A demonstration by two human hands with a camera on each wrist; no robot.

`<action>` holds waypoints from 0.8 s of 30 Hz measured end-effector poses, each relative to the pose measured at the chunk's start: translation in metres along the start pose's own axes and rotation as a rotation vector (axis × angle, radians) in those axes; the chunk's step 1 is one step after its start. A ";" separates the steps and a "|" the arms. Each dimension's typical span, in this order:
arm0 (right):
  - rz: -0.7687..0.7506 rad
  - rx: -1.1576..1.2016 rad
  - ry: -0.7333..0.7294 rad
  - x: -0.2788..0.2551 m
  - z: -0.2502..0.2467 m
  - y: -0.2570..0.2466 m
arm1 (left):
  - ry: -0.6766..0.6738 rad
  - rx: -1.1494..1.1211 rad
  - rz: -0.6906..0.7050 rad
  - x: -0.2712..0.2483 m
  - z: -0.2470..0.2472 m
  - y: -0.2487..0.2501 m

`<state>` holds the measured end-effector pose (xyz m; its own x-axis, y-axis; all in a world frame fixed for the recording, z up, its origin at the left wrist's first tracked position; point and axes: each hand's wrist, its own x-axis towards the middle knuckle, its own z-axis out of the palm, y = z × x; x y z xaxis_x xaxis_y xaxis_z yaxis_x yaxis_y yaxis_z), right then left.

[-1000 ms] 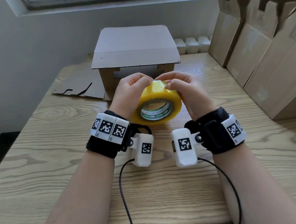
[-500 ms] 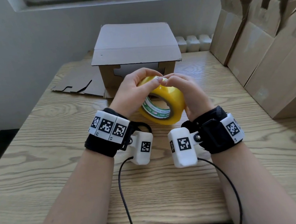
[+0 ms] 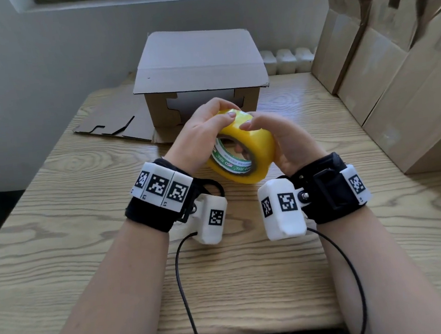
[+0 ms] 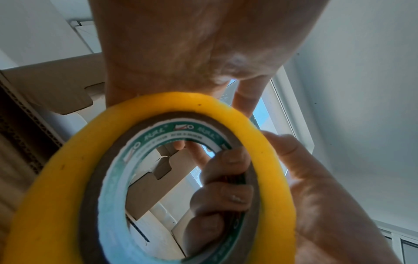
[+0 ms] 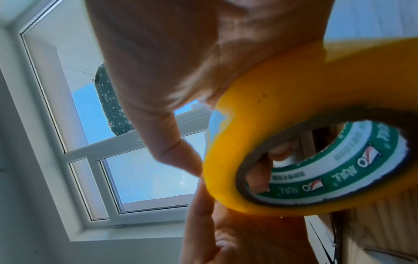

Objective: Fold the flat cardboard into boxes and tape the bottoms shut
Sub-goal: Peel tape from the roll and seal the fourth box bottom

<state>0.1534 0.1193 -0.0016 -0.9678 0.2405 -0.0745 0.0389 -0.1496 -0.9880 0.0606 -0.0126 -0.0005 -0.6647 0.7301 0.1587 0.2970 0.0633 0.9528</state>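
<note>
The yellow roll of packing tape with a green and white core is held above the light wooden table, tilted, between both hands and in front of the brown folded cardboard box. The right hand grips the roll from its right side: the fingers curl through the hole of the core and the thumb lies on the outer yellow face. The left hand holds the roll from the left, fingers curved over the top edge, thumb tip pressing on the yellow surface near the right thumb. Both wrists are raised above the table. A flat cardboard sheet lies left of the box, and more tall cardboard boxes stand at the right.
</note>
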 end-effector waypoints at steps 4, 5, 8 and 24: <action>0.001 0.039 0.041 -0.001 0.005 -0.002 | 0.004 0.056 -0.012 0.001 0.001 -0.001; -0.002 0.043 0.062 -0.001 0.006 -0.002 | 0.006 0.063 -0.011 0.001 0.000 -0.001; -0.011 0.029 0.119 0.001 0.009 0.000 | 0.010 0.075 -0.010 0.001 0.000 -0.002; 0.007 0.090 0.091 -0.002 0.008 -0.002 | 0.023 0.091 0.001 0.001 0.002 -0.003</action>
<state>0.1532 0.1110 0.0016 -0.9409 0.3243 -0.0975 0.0194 -0.2358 -0.9716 0.0605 -0.0101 -0.0040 -0.6798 0.7143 0.1663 0.3575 0.1248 0.9255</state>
